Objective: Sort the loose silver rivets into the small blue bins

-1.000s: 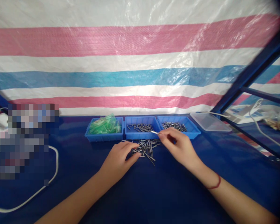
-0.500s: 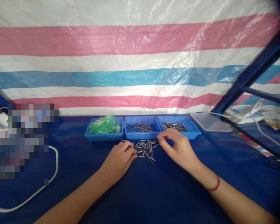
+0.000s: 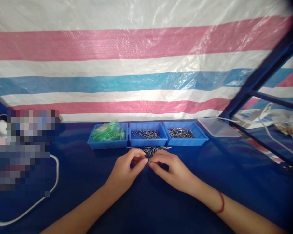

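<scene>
My left hand (image 3: 127, 164) and my right hand (image 3: 173, 167) meet at the near side of a loose pile of thin metal pins (image 3: 150, 150). Thumb and forefinger of each are pinched, the fingertips almost touching. A small shiny piece, seemingly one metal pin (image 3: 148, 161), shows between the two pinches, mostly hidden by the fingers. Behind the pile stands the middle blue bin (image 3: 148, 143) with short metal pins (image 3: 150, 134) in it. More metal pieces (image 3: 180, 132) fill part of the right blue bin (image 3: 189, 142). Green plastic packets (image 3: 109, 131) are heaped in the left blue bin (image 3: 107, 145).
A translucent lid (image 3: 218, 127) lies right of the bins on the dark blue table (image 3: 146, 208). A white cable (image 3: 57, 172) curves along the left side. Blue frame posts (image 3: 261, 71) rise at the right, and a striped sheet (image 3: 112, 45) hangs behind.
My right hand has come from the front of the right bin down and left to my left hand. Both hands now pinch together at the pile's near edge. The view has shifted slightly.
</scene>
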A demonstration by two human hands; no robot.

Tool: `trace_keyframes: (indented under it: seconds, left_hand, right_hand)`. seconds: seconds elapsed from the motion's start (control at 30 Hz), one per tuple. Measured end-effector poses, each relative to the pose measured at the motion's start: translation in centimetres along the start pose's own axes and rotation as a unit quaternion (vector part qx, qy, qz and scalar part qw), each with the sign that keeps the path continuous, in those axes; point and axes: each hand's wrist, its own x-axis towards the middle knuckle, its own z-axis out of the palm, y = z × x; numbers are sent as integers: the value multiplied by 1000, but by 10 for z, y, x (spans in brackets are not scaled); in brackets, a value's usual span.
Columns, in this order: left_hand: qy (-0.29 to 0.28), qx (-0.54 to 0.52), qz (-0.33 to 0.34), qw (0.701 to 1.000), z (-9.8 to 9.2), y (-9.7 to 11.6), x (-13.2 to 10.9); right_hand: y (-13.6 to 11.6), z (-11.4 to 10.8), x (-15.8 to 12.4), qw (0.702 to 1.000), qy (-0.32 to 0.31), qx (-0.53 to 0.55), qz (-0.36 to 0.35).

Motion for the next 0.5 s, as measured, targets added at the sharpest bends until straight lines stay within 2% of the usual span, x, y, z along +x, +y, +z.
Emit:
trace_keyframes:
  seconds: [0.13,0.5]
  left_hand:
    - [4,-86,-48,995,4,-1,2]
    - [-5,-110,-63,992,3,-3,3]
  right_hand:
    - [-1,3,-1,999,23,27,5]
    - [-2,7,-1,997,28,56,39]
